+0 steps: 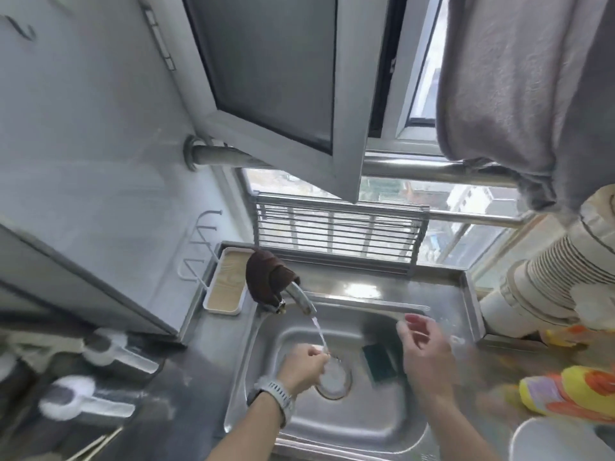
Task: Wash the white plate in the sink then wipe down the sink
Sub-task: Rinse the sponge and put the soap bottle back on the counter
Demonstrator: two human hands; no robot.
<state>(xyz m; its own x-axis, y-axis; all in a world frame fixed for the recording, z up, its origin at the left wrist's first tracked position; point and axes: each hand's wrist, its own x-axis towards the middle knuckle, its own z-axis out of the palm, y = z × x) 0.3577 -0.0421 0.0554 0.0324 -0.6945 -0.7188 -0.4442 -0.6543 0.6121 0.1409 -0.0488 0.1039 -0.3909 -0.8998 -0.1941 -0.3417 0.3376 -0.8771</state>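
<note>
Stainless steel sink basin (366, 424) set in a steel table (442, 287), seen from above. Curved chrome tap (301, 299) at the basin's back left, a dark brown cloth (264, 277) draped over its neck. A thin stream of water (318, 331) runs from the spout toward the round drain strainer (334, 377).

Left hand (304, 366): over the basin just left of the drain, under the end of the stream, fingers curled inward. Whether the fingers pinch anything I cannot tell; blurred. A light grey wristwatch (276, 394) sits on that wrist.

Right hand (421, 349): raised above the right half of the basin, fingers loosely spread and bent, holding nothing visible. Motion-blurred.

Dark green rectangular sponge (379, 362) lies on the basin floor, right of the drain, partly behind the right hand.

White plate (559, 440): rounded white rim at the bottom right corner, on the table right of the sink, outside the basin, apart from both hands. Only partly in frame.

Other: a cream rectangular tray (224, 287) on the table behind the tap to the left; a metal slatted rack (339, 232) leaning at the window behind the sink; a yellow, orange and lilac cloth (572, 392) on the table just beyond the plate; a grey towel (512, 88) hanging from a rail at upper right.
</note>
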